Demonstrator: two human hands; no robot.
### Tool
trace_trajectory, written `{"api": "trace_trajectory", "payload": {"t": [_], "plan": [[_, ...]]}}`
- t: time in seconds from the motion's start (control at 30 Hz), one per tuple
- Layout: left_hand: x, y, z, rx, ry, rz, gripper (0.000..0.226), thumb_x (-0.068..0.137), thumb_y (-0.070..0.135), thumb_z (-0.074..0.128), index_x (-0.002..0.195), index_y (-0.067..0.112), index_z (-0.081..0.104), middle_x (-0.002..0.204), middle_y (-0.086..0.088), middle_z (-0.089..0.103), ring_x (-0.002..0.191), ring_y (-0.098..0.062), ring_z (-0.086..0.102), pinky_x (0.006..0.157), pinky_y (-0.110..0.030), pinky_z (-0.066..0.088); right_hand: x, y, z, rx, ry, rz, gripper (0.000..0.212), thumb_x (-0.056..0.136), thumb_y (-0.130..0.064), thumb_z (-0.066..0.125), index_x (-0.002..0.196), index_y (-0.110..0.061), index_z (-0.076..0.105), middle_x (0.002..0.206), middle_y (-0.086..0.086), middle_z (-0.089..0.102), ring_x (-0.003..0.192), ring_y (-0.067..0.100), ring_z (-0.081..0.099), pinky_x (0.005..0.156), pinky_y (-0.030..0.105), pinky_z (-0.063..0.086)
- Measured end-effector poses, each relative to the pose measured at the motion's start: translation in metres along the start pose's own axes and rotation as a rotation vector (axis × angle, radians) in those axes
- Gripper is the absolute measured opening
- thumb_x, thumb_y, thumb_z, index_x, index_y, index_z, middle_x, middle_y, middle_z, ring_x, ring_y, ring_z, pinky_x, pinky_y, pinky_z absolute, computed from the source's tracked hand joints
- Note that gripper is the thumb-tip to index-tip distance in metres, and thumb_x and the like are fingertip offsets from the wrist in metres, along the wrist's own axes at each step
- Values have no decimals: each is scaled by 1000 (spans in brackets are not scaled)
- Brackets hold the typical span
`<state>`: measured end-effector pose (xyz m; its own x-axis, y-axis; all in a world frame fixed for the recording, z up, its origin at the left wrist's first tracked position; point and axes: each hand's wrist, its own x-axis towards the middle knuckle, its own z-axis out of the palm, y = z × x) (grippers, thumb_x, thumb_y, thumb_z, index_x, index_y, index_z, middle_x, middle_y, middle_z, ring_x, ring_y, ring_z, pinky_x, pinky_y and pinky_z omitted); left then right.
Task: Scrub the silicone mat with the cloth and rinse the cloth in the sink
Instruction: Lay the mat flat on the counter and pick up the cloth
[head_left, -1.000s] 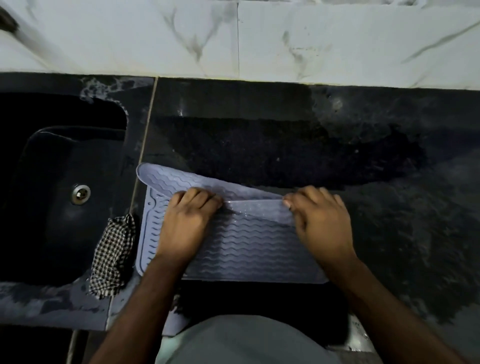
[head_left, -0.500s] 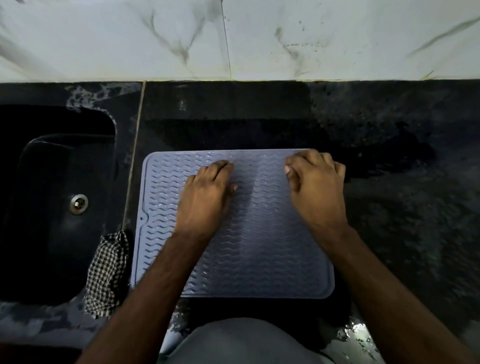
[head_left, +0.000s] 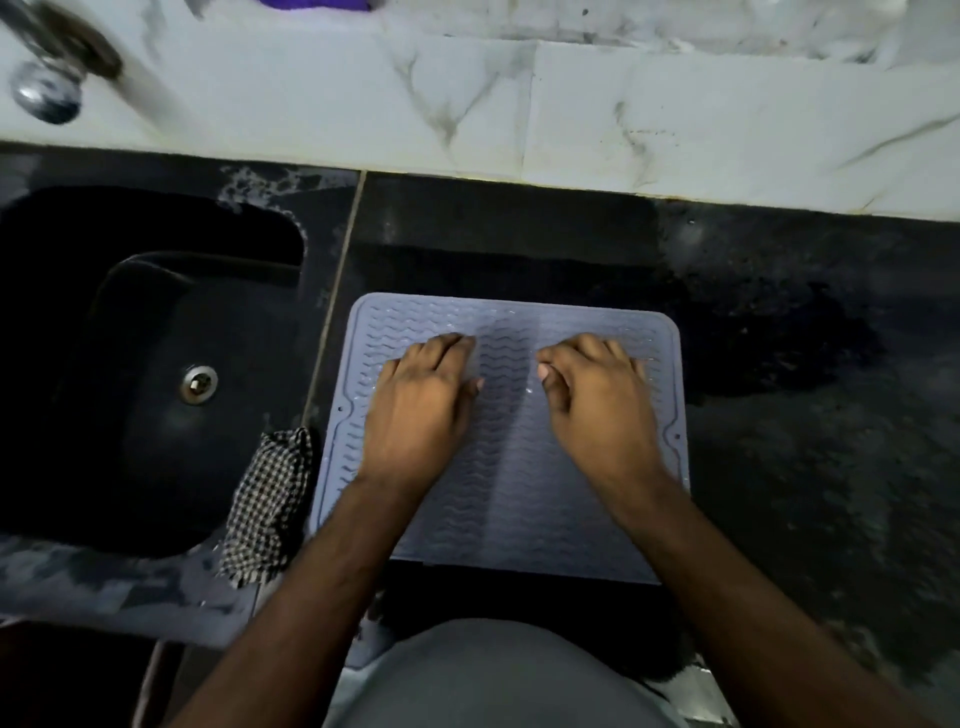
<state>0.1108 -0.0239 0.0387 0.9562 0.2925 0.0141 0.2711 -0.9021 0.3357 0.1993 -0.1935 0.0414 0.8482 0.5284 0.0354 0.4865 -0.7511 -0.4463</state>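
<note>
Both hands' fingers (head_left: 447, 345) seemingly flat, silicone mat (head_left: 511, 467) beneath

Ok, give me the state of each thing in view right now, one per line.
mat: flat on the counter, unfolded, ribbed side up
cloth: bunched on the sink's edge, unheld
left hand: fingers flat on the mat
right hand: fingers flat on the mat
sink: no water visible in it
counter: wet patch beside the mat

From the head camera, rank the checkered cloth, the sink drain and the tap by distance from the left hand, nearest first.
From the left hand:
1. Checkered cloth, just left, on the sink's edge.
2. Sink drain, farther left, in the basin.
3. Tap, far upper left, at the wall.
</note>
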Motion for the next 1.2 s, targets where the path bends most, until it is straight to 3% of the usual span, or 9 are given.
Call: {"api": "trace_trajectory", "payload": {"t": [0.27, 0.43, 0.57, 0.67, 0.77, 0.97, 1.03, 1.13, 1.2], "plan": [[-68, -66, -38, 13, 28, -75, 42, 94, 30, 66, 133, 15, 62, 134, -2, 63, 118, -27, 59, 90, -44, 48, -21, -92, 32, -11, -3, -102, 17, 94, -18, 63, 108, -20, 72, 103, -1, 66, 98, 24, 58, 86, 41, 43], [-109, -123, -53, 8, -5, -276, 29, 90, 33, 67, 116, 19, 67, 117, -5, 65, 105, -31, 59, 81, -44, 48, -38, -161, 70, -18, -90, -180, 15, 96, -24, 58, 103, -22, 71, 100, -1, 64, 95, 26, 59, 83, 42, 44], [-133, -158, -53, -11, -139, -401, 46, 90, 40, 66, 127, 14, 58, 118, -12, 57, 107, -34, 56, 87, -46, 50, -53, -201, 102, 0, -212, -151, 24, 94, -31, 54, 112, -22, 68, 107, 2, 63, 100, 29, 60, 85, 43, 47], [-142, -174, -45, -242, -230, -484, 57, 90, 43, 68, 134, 13, 49, 125, -12, 54, 114, -32, 56, 92, -45, 50, -64, -221, 121, 5, -319, -60, 34, 96, -32, 58, 128, -21, 59, 117, 4, 59, 104, 28, 61, 88, 41, 49], [-142, -188, -40, -406, -265, -487, 55, 89, 42, 70, 130, 11, 51, 121, -10, 60, 113, -29, 60, 92, -37, 50, -75, -235, 133, 67, -372, 55, 45, 100, -34, 53, 141, -21, 44, 129, 5, 49, 111, 27, 59, 92, 44, 51], [-136, -194, -49, -759, -256, -552, 40, 86, 33, 78, 116, 17, 55, 92, 7, 68, 76, 2, 61, 61, -5, 42, -89, -245, 140, 255, -248, 208, 44, 104, -36, 46, 144, -20, 41, 134, 5, 52, 118, 24, 57, 98, 44, 49], [-135, -190, -51, -833, -195, -488, 32, 92, 30, 72, 113, 21, 50, 93, 6, 67, 74, 5, 61, 63, -5, 42, -89, -248, 136, 354, -186, 272, 55, 102, -45, 46, 149, -18, 36, 140, 6, 49, 123, 22, 54, 102, 43, 47], [-125, -183, -57, -961, -133, -386, 22, 98, 23, 64, 111, 22, 46, 103, 2, 67, 95, -3, 65, 81, -15, 48, -89, -246, 130, 476, -114, 361, 71, 95, -65, 40, 150, -19, 38, 142, 5, 51, 125, 17, 55, 104, 42, 48], [-118, -176, -62, -1136, -158, -388, 19, 99, 23, 63, 112, 20, 49, 108, -4, 69, 104, -16, 67, 91, -29, 52, -87, -242, 124, 623, -105, 435, 59, 97, -60, 44, 142, -23, 49, 130, 0, 63, 117, 11, 61, 101, 42, 51]]}}
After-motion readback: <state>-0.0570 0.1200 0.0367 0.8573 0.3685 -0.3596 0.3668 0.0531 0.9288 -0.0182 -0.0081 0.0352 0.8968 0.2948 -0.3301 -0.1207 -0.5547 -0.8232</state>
